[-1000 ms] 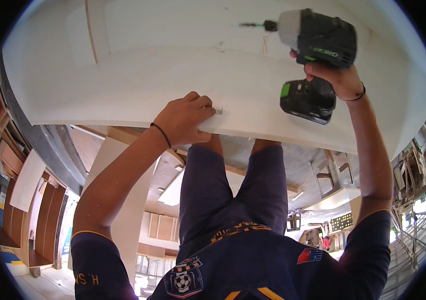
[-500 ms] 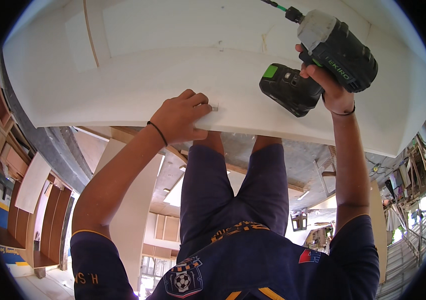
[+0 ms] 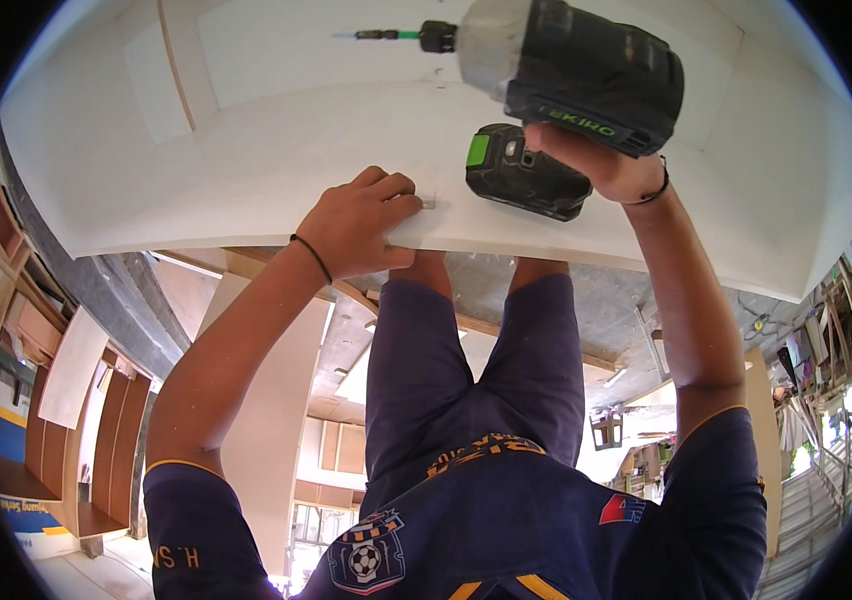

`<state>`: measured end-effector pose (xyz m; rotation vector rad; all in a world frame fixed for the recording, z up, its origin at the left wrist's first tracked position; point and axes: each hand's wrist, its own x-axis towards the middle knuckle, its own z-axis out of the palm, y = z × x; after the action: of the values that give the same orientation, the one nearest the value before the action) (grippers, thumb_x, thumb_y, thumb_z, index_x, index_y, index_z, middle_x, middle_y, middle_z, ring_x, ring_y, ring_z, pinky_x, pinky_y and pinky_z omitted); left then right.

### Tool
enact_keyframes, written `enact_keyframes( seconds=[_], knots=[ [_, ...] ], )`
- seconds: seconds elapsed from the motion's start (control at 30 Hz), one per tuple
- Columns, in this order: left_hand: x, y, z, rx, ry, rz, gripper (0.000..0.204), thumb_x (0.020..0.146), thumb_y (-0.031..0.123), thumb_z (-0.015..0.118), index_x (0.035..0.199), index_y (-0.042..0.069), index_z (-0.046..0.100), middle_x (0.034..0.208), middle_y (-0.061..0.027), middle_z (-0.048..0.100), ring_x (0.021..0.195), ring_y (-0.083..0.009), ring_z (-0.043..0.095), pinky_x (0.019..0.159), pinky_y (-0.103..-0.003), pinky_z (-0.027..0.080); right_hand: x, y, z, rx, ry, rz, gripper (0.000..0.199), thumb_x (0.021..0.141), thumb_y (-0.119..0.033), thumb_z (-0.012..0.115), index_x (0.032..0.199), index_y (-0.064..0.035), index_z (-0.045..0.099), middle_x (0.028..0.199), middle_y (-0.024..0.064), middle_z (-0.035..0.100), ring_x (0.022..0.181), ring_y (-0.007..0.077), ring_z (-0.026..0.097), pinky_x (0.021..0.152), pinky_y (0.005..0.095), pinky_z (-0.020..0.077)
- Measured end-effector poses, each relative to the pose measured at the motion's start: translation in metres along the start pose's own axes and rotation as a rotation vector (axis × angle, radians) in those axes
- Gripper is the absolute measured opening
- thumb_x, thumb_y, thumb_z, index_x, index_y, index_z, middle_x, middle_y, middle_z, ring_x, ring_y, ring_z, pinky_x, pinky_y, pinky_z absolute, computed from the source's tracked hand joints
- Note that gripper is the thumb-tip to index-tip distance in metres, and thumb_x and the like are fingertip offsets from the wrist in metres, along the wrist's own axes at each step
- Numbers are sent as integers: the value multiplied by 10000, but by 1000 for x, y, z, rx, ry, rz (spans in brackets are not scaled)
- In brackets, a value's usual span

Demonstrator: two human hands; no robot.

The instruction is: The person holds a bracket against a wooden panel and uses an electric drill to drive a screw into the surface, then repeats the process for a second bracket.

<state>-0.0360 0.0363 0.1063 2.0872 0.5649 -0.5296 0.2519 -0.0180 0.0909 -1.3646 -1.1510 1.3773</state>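
My right hand (image 3: 601, 165) is wrapped round the grip of a black and grey cordless impact driver (image 3: 596, 75). The driver is raised over the panel, its green-collared bit (image 3: 391, 35) pointing left. A battery with a green patch (image 3: 526, 172) forms its base. My left hand (image 3: 361, 222) lies at the near edge of a white panel (image 3: 266, 190), fingers curled and thumb down by the edge. Its fingertips press at a small bracket (image 3: 428, 202) on the panel's surface; part of the bracket is hidden by them.
Farther along the panel is another small fitting (image 3: 439, 78), in line with the bracket. A thin wooden strip (image 3: 176, 65) runs at the far left. Brown open cabinets (image 3: 46, 430) stand at the left, and stacked boards and scraps (image 3: 831, 330) at the right.
My right hand has brought the driver left, and its bit has turned from pointing up-left to nearly level, pointing left. My left hand stays at the bracket.
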Motion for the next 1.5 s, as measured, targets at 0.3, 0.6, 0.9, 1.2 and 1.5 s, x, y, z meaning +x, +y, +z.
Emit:
enact_keyframes(
  seconds=[0.3,0.6,0.9,1.2,1.5],
  knots=[
    [2,3,2,-13,39,23,373,622,238,702,974,117,666,1031,12,598,964,-204,559,749,-347,542,4,-1,21,100,-14,-50,423,680,-74,821,1065,-48,648,983,68,699,874,184,660,781,316,525],
    [2,2,1,-13,27,22,377,629,248,717,980,121,670,1034,12,600,966,-203,561,762,-342,544,7,-1,25,-9,-5,-116,373,681,-87,821,1021,-52,671,978,70,703,869,190,666,775,316,527],
    [2,1,1,0,28,27,378,631,255,736,981,127,670,1031,15,603,959,-203,566,758,-340,548,9,0,20,-31,-13,-150,325,703,-94,805,1003,-61,683,922,60,712,824,188,671,756,313,530],
    [1,1,2,5,36,32,372,630,249,732,977,130,669,1026,17,601,952,-203,565,753,-341,549,9,-4,27,-36,18,-173,339,692,-88,813,1005,-63,688,943,60,714,848,199,672,777,320,529],
    [0,1,2,7,39,37,369,632,247,730,975,126,667,1025,15,601,956,-205,567,749,-342,549,7,-3,28,-9,6,-137,394,665,-95,832,1024,-54,674,980,68,703,865,187,666,770,311,529]
  ],
)
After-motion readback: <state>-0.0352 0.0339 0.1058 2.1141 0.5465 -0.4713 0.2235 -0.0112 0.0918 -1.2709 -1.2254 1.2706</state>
